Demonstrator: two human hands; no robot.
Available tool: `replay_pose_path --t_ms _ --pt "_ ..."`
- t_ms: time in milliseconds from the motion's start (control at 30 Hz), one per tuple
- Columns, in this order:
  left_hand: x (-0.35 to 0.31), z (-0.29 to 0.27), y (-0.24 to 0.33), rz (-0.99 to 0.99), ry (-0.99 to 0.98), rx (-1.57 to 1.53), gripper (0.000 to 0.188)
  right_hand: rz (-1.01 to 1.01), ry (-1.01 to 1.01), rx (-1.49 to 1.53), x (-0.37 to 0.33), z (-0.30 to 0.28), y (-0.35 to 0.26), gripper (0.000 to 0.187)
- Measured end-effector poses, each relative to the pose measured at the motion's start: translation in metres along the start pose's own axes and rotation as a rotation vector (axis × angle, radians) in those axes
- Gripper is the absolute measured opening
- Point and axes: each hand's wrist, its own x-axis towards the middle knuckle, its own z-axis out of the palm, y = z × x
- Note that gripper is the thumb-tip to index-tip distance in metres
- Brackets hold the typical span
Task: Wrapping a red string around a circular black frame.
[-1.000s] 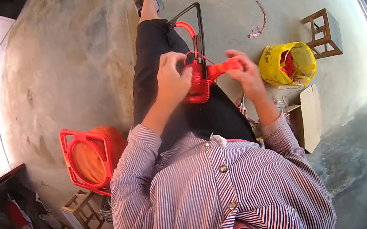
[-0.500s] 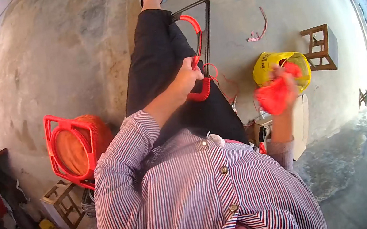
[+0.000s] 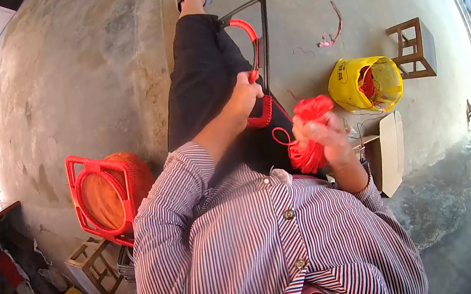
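Observation:
Across my dark trousers lies a black frame (image 3: 265, 39) with a curved inner part, partly wrapped in red cord. My left hand (image 3: 244, 98) is closed on the frame at the edge of the wrapping, fingers pinched around it. A tightly wound red section (image 3: 264, 113) shows just below that hand. My right hand (image 3: 329, 140), to the right of the frame, grips a bundle of red cord (image 3: 310, 159) that bulges out above and below the fingers. A loose loop of the cord (image 3: 280, 135) hangs between the bundle and the frame.
A red frame (image 3: 127, 193) with an orange-brown round face stands at the left, above a small wooden stool (image 3: 91, 263). Right of me are a yellow bucket (image 3: 348, 88) holding red material, another stool (image 3: 430, 45) and a cardboard piece (image 3: 393, 154). Pinkish scraps (image 3: 339, 25) lie on the floor.
My right hand has come in from the right, bringing the cord bundle nearer to the frame. My left hand keeps its grip on the frame.

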Motion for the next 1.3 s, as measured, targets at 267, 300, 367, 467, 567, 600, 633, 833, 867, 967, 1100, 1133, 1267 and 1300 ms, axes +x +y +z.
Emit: replay_pose_path --t_ms 267,300,367,467,567,600,633,833,867,967,1100,1133,1267,1300 --pt "-0.049 0.034 0.041 0.714 0.079 0.454 0.023 -0.156 -0.279 0.228 0.0 0.011 -0.058 0.04" --pt "-0.045 0.032 0.045 0.666 0.136 0.363 0.014 -0.213 -0.315 0.161 0.003 0.007 -0.061 0.041" --pt "-0.028 0.013 0.047 0.561 0.291 0.367 0.009 -0.177 -0.22 -0.063 0.021 -0.015 -0.057 0.039" --pt "-0.011 -0.029 0.023 0.343 0.356 0.543 0.023 -0.336 -0.174 -1.189 0.063 -0.041 -0.014 0.033" --pt "-0.018 -0.014 0.008 0.124 0.28 0.642 0.033 -0.236 -0.015 -1.556 0.081 -0.033 0.025 0.032" --pt "-0.025 -0.009 0.006 0.256 0.305 0.756 0.038 -0.243 0.011 -1.342 0.088 -0.023 0.029 0.033" --pt "-0.025 -0.008 0.006 0.256 0.304 0.766 0.038 -0.249 0.037 -1.128 0.093 -0.016 0.033 0.033" --pt "-0.032 -0.01 0.02 0.677 0.409 0.786 0.012 -0.199 0.076 -0.728 0.086 -0.01 0.018 0.039" --pt "-0.036 -0.008 0.027 0.83 0.487 0.781 0.006 -0.205 0.17 -0.555 0.081 -0.009 0.018 0.041" --pt "-0.061 0.013 0.053 0.765 0.403 0.602 0.006 -0.49 0.064 -0.918 0.065 0.012 0.003 0.04" --pt "-0.054 0.025 0.066 0.232 0.119 -0.099 0.009 -0.637 0.141 -1.074 0.058 0.0 -0.003 0.046" --pt "-0.058 0.018 0.07 0.12 -0.015 -0.263 0.012 -0.542 0.124 -0.864 0.054 0.001 -0.013 0.041" --pt "-0.027 0.01 0.048 0.009 0.006 -0.049 0.015 -0.368 -0.065 0.356 0.022 -0.032 -0.043 0.033" --pt "-0.019 0.008 0.035 0.178 0.11 0.2 0.016 -0.405 -0.086 0.454 0.012 -0.04 -0.055 0.034"
